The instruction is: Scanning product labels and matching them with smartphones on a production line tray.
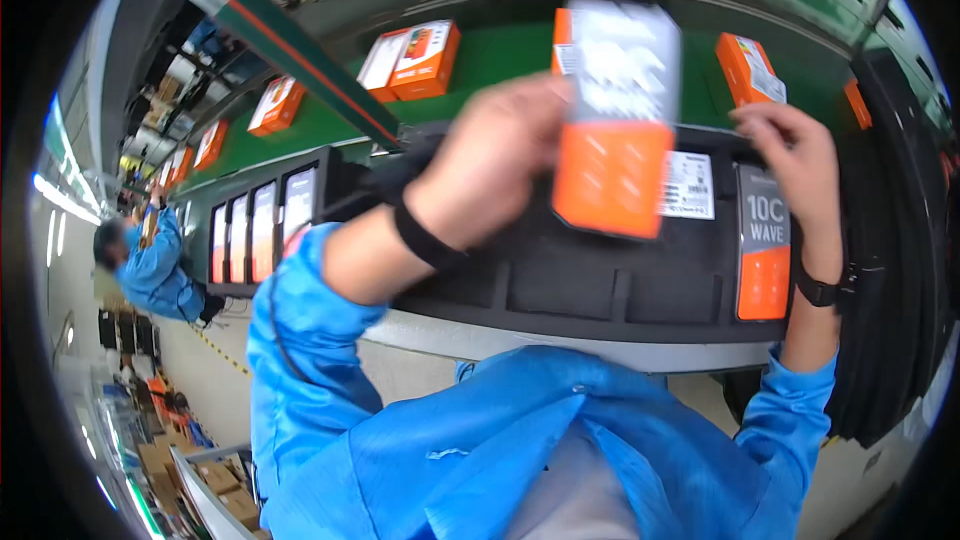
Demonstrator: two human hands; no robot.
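Raised over the black foam tray [460, 285] is a flat grey-and-orange phone [615, 170], blurred by motion. My left hand [505, 155] is shut on its left edge, and a black band circles that wrist. At the tray's right end a similar grey-and-orange phone [765, 270] lies in a slot. Just above it is my right hand [795, 145], open, its fingers loosely bent and nothing seen between them. A white printed label [690, 185] shows in the tray, partly covered by the raised phone.
Orange-and-white boxes [425, 60] stand along the green conveyor [500, 60], another box [750, 70] at its right. A second foam tray [325, 180] with several phones is on the left. A slanted metal post [300, 50] crosses the view. A co-worker in blue [155, 260] is at far left.
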